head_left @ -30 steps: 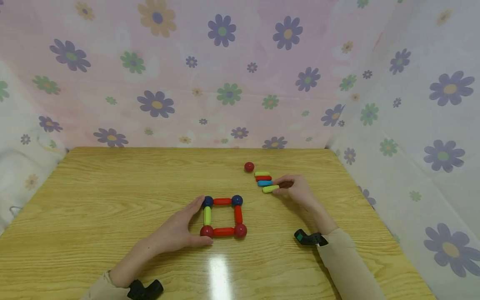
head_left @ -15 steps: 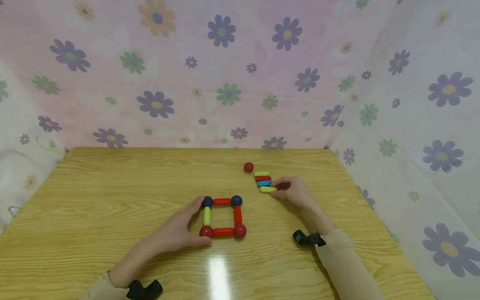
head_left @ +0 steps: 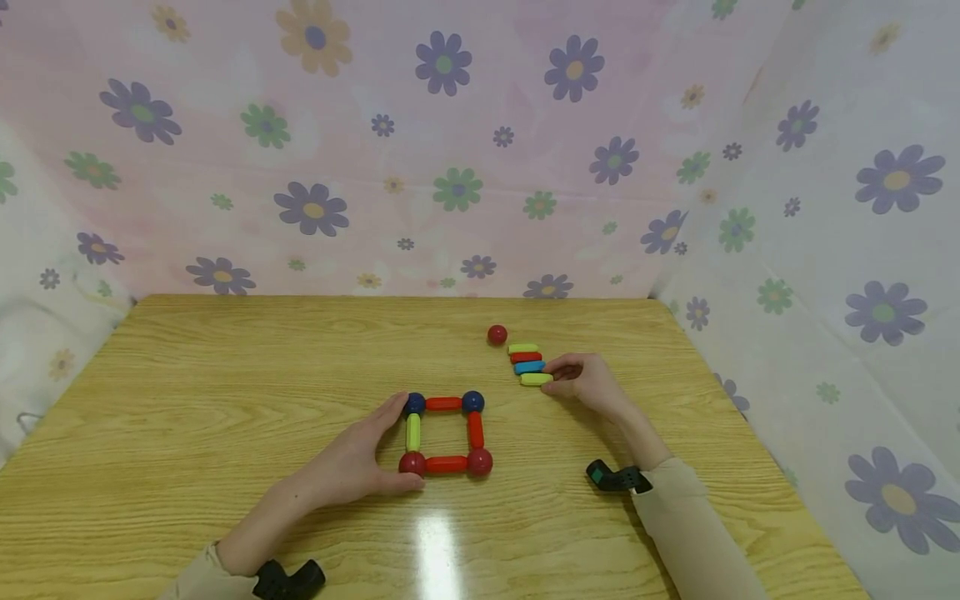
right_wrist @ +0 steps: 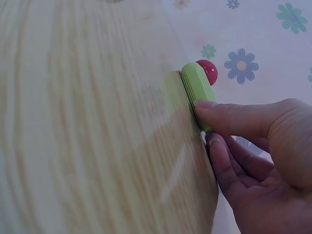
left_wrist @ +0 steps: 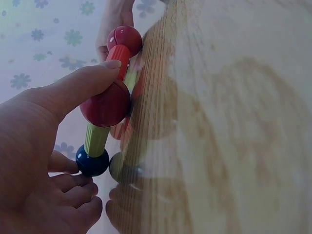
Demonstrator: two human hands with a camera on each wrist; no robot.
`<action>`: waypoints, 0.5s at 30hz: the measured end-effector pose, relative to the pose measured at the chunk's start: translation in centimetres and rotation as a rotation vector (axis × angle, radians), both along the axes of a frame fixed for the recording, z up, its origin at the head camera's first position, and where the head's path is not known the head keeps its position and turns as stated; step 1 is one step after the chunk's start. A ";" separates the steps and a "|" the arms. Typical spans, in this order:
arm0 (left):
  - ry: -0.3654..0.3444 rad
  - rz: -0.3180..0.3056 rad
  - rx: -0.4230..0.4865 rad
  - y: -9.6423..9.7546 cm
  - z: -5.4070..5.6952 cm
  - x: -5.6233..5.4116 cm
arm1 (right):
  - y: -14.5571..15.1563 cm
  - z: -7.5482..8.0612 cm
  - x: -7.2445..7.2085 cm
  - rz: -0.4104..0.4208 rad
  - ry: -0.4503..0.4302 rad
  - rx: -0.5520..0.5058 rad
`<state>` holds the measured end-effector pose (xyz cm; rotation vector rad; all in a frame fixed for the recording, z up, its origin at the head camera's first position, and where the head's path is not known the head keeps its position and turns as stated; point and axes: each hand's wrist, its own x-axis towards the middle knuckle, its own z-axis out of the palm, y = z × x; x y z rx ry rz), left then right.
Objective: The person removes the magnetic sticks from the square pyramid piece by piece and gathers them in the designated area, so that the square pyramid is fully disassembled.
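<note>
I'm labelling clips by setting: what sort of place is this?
Probably an indoor corner set up for filming tabletop work: flowered cloth hangs behind and beside a wood-grain table, and a black device sits at the right wrist.

Before me I have a light wood-grained table, a bright streak of glare on its near part; behind it I see a pinkish backdrop printed with purple, green and orange flowers, with paler flowered sheets to my left and right
</note>
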<state>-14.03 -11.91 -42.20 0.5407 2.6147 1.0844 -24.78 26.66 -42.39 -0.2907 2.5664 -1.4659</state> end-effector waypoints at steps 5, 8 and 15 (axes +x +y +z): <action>0.000 -0.001 -0.001 0.0 0.0 0.0 | -0.1 0.0 0.0 -0.032 -0.004 0.024; -0.002 0.000 0.000 0.0 0.0 0.0 | 0.0 -0.2 -0.1 -0.052 0.000 0.037; -0.007 0.004 -0.004 0.0 0.0 0.0 | -0.1 -0.2 -0.1 -0.056 0.016 0.065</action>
